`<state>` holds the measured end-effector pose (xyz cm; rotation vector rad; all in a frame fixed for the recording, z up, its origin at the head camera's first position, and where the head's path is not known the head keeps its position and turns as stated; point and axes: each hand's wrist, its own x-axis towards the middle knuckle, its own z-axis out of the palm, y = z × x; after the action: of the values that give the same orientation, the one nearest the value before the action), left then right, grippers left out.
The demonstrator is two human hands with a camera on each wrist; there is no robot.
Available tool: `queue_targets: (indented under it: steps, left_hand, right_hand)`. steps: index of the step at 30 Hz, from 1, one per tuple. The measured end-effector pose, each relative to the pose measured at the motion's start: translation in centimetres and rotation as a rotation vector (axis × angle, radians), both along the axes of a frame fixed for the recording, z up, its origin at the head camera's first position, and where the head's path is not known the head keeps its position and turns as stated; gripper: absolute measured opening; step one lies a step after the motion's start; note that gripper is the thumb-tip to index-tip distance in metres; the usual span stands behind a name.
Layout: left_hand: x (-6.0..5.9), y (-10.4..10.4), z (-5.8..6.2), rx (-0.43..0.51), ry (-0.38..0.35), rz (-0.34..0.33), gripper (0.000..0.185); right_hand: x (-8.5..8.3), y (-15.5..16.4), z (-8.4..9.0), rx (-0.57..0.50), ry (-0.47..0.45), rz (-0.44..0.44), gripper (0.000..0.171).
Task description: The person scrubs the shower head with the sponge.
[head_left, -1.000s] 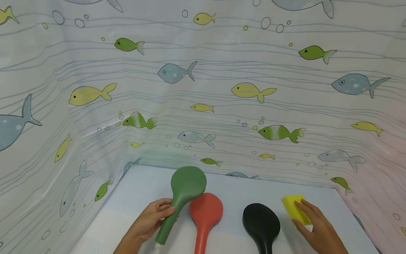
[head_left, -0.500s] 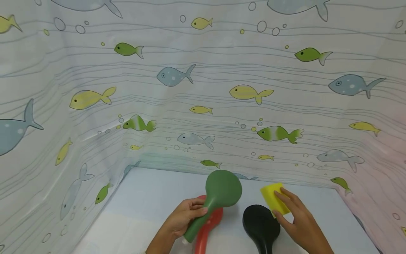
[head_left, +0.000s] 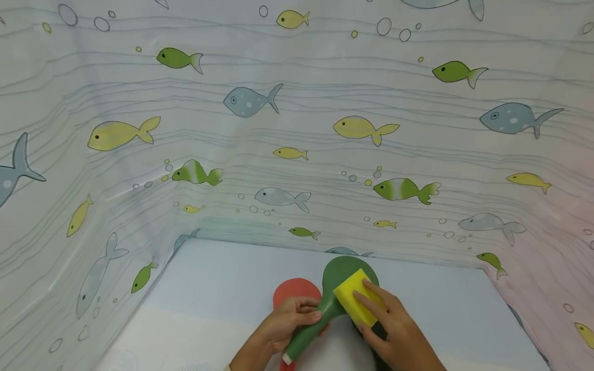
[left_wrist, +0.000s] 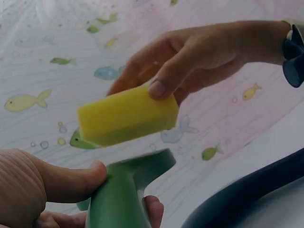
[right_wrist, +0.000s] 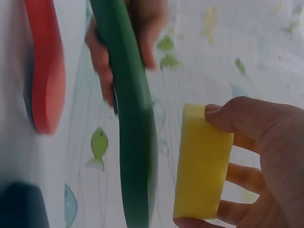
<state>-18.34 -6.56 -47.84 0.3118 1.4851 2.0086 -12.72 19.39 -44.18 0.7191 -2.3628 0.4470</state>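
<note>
My left hand [head_left: 283,327] grips a green handheld shower head [head_left: 341,265] by its handle, tilted with the round head up and right and a white tip at the lower end. My right hand [head_left: 394,327] holds a yellow sponge [head_left: 355,299] between thumb and fingers. In the head view the sponge overlaps the green head. A narrow gap shows between sponge [right_wrist: 202,166] and shower head [right_wrist: 135,156] in the right wrist view. From the left wrist, the sponge [left_wrist: 128,116] appears just above the green head [left_wrist: 137,164].
A red shower head [head_left: 294,288] lies on the white surface [head_left: 209,288] behind my left hand. A black one [head_left: 380,330] lies mostly hidden under my right hand. Fish-patterned curtain [head_left: 325,170] walls stand at the back and both sides.
My left hand has carried the green shower head rightward, across the red one. My right hand has brought the sponge leftward, over the black shower head and close to the green head.
</note>
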Motion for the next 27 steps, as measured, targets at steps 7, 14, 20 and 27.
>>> queue_targets:
  steps: [7, 14, 20, 27]
  left_hand:
    - [-0.3, 0.0, 0.2, 0.018, 0.004, -0.015, 0.043]
    - [-0.3, -0.2, 0.2, 0.061, 0.013, -0.047, 0.042]
    - [-0.1, -0.3, 0.6, 0.039, 0.006, -0.049, 0.044]
    - [0.3, -0.3, 0.9, 0.026, 0.016, -0.056, 0.043]
  right_hand:
    - [0.0, -2.0, -0.5, 0.055, 0.158, 0.13, 0.046]
    - [-0.4, -2.3, -1.0, 0.084, 0.176, 0.116, 0.046]
    - [-0.4, -1.9, -0.9, 0.061, 0.164, 0.097, 0.047]
    - [-0.3, -0.8, -0.7, 0.039, 0.104, 0.04, 0.05]
